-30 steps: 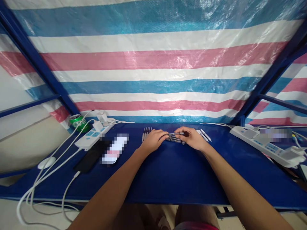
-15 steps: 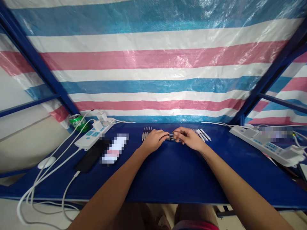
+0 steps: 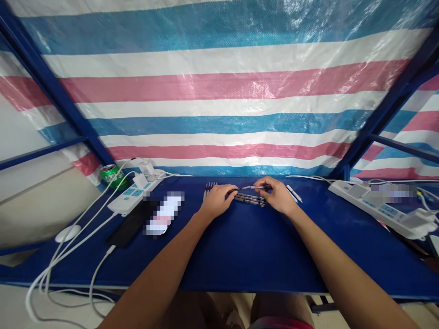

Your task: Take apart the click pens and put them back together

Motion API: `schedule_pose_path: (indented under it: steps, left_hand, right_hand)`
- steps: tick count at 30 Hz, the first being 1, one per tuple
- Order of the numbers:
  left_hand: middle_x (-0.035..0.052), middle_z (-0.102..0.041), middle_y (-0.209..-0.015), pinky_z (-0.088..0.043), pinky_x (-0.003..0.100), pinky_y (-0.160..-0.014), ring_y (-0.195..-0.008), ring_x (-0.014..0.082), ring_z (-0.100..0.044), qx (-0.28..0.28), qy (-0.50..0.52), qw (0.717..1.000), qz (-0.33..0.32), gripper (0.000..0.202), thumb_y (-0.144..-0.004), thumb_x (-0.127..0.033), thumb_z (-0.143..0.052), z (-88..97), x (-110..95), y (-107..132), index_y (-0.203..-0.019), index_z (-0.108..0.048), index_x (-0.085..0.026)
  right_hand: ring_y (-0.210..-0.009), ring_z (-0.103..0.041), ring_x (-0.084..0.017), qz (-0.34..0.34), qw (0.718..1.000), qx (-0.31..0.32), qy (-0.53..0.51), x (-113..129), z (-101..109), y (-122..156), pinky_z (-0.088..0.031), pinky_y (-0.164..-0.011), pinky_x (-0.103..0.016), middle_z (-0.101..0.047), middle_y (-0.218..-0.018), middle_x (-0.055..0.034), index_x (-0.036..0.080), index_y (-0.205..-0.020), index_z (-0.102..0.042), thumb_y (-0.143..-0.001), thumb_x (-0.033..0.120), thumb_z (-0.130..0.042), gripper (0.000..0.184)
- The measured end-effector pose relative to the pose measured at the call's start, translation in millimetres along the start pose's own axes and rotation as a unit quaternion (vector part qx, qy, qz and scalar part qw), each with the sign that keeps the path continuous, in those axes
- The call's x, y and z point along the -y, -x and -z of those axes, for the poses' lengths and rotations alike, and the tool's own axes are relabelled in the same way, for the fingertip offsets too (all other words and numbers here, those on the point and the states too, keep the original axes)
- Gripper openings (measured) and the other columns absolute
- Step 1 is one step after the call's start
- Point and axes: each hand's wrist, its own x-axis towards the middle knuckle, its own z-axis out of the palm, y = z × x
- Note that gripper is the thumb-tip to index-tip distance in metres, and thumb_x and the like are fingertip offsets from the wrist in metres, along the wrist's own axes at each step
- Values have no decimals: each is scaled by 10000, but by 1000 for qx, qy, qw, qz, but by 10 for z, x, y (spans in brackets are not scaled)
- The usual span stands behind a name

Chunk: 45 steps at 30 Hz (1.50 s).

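Pens point(image 3: 209, 186) lie side by side on the far side of the left hand point(image 3: 217, 202), which is curled, any grip hidden. A dark pen group point(image 3: 250, 199) remains on the blue table point(image 3: 240, 256) between the hands. The right hand point(image 3: 278, 196) pinches a single pen point(image 3: 253, 187) above that group, tip toward the left hand. White pens point(image 3: 294, 193) lie further right.

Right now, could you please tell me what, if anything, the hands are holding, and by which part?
The right hand pinches a slim pen near one end; the left hand reaches the other, grip unclear.
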Motion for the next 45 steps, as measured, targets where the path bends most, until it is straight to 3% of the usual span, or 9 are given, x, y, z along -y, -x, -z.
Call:
schedule_pose_path:
  steps: [6,10,14,20,25,31,37,41,45]
  left_hand:
    - [64,-762,-1142,-488,444,-1018,-1134,281,-646,-100,-47,992,64,190,-1011,-313,-613,79,27,-27,-1098,-764,-238]
    - [70,-756,-992,-492,440,-904,-991,290,-657,-102,-82,985,111,165,-992,-329,-636,87,73,-24,-1063,-748,-232]
    - [52,-740,-819,-474,433,-862,-913,297,-652,-88,-117,981,128,257,-962,-349,-669,30,142,8,-1185,-701,-224]
    - [91,-728,-885,-459,458,-892,-928,312,-650,-80,-166,972,147,241,-963,-377,-671,20,142,9,-1129,-703,-205]
    - [83,-716,-1012,-492,432,-954,-1023,273,-634,-62,-97,992,54,269,-1027,-376,-594,35,19,-1,-1193,-720,-207]
    - [63,-702,-1345,-440,476,-1161,-1300,270,-585,33,-19,994,-102,248,-1038,-365,-600,-66,-86,21,-1191,-762,-255]
    - [66,-726,-1344,-469,473,-1156,-1280,252,-645,73,3,993,-93,249,-1046,-332,-586,-116,-29,4,-1196,-773,-261]
    - [62,-735,-1330,-472,474,-1157,-1276,258,-651,77,9,993,-84,255,-1043,-327,-587,-119,-14,14,-1225,-749,-254]
    - [80,-705,-1388,-482,469,-1144,-1301,268,-630,57,11,997,-52,391,-1025,-320,-611,-157,-12,54,-1405,-635,-235]
  right_hand:
    - [-872,-716,-251,-55,995,-80,-3,-151,112,-46,-566,-843,-419,-767,-953,-82,224,-1064,-708,-910,533,-700,345]
    - [-833,-721,-266,-108,989,-97,29,-242,179,-39,-561,-834,-430,-771,-897,-81,209,-1190,-674,-922,574,-670,453]
    - [-773,-720,-268,-125,980,-103,117,-315,246,-16,-533,-789,-404,-765,-819,-59,195,-1306,-642,-962,507,-614,465]
    - [-860,-714,-298,-131,957,-59,252,-432,322,-4,-492,-786,-383,-765,-845,-84,187,-1305,-659,-957,350,-614,387]
    - [-1032,-661,-346,-105,935,-8,338,-583,299,0,-471,-956,-445,-752,-1001,-153,159,-1236,-693,-932,306,-638,342]
    - [-1137,-596,-394,-84,920,-38,382,-669,259,27,-443,-1011,-512,-704,-1165,-211,153,-1237,-719,-934,316,-638,353]
    - [-1092,-630,-312,-5,964,62,259,-462,202,-9,-418,-1082,-513,-756,-1092,-103,250,-1113,-789,-994,420,-602,280]
    - [-1063,-645,-286,20,967,149,205,-335,124,-9,-437,-1061,-485,-766,-1091,-75,259,-1012,-801,-958,381,-659,195]
    - [-1010,-641,-274,7,968,158,196,-272,77,13,-473,-987,-450,-756,-1050,-76,242,-984,-772,-938,314,-669,134]
